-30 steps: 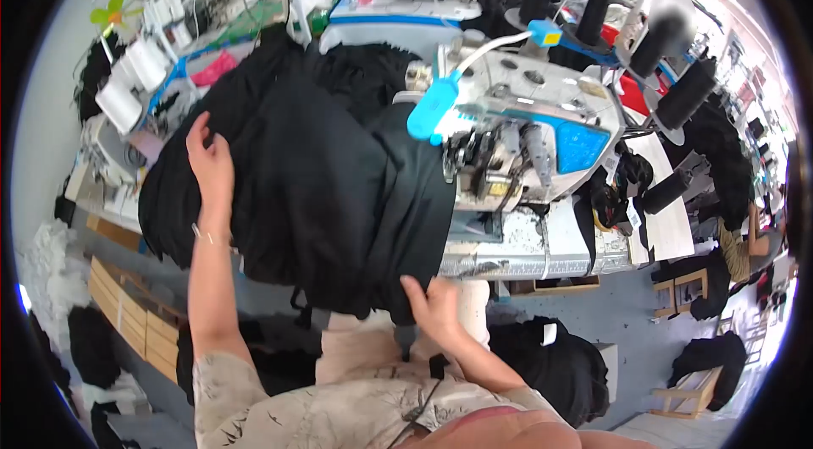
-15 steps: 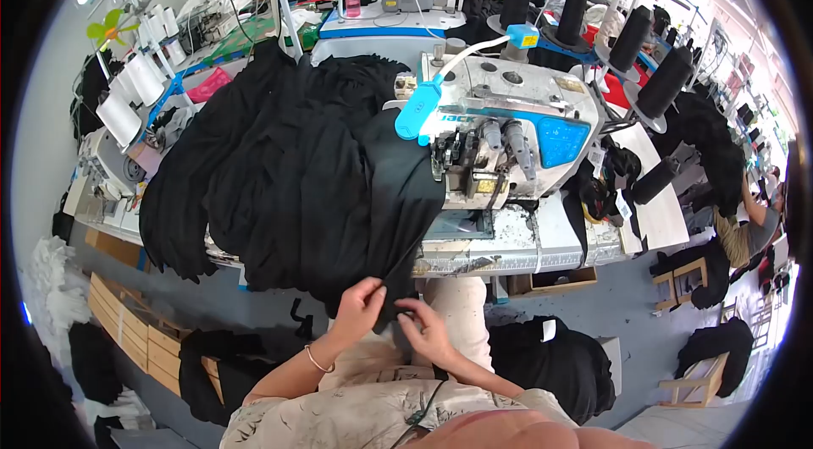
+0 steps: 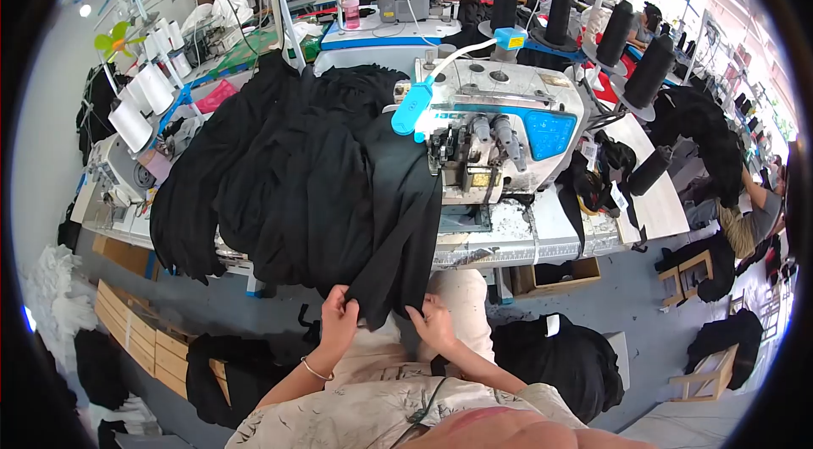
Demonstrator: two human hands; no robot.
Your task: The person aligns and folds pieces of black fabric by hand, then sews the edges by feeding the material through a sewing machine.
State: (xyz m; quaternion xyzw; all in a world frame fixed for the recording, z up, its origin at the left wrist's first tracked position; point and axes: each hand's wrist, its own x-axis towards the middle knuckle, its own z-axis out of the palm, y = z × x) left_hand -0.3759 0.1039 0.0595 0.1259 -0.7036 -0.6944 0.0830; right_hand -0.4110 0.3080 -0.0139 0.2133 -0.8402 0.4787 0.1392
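Both hands, left hand point(image 3: 339, 319), right hand point(image 3: 436, 324), pinching black fabric point(image 3: 322, 187) hem at table edge point(image 3: 508, 256)

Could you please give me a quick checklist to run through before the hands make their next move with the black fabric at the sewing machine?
1. Left hand grips the lower edge of the black fabric: ok.
2. Right hand grips the same hanging edge, a little apart from the left: ok.
3. Fabric under the presser foot of the sewing machine: cannot tell, the cloth hides that spot.
4. Both hands well away from the needle area: ok, they are below the table edge.
5. Fabric lying flat: not ok, it is heaped in folds over the table and hangs off the front.
6. Thread cones upright behind the machine: ok.
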